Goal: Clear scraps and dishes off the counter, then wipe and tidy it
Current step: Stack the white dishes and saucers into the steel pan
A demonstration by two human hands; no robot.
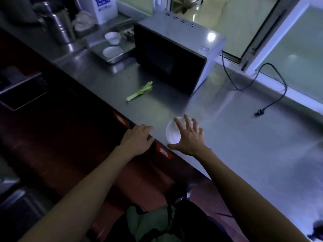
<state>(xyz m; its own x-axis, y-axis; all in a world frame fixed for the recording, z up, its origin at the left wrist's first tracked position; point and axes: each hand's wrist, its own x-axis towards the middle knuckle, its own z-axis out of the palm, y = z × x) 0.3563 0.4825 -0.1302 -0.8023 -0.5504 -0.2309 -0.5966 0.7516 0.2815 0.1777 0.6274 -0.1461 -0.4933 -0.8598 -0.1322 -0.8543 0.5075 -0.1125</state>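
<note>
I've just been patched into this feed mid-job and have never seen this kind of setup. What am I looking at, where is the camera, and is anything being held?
There is no machine here: these are a person's two bare arms. The single picture comes from a camera worn on the head, looking forward and down.

The surface is a steel counter. The left hand rests on its front edge, holding nothing. The right hand is spread open over a white bowl near that edge; its fingers are not closed round it, so nothing is held yet.

Further back lie a green stalk, a microwave with its unplugged cord, and a metal tray with two white dishes.
</note>
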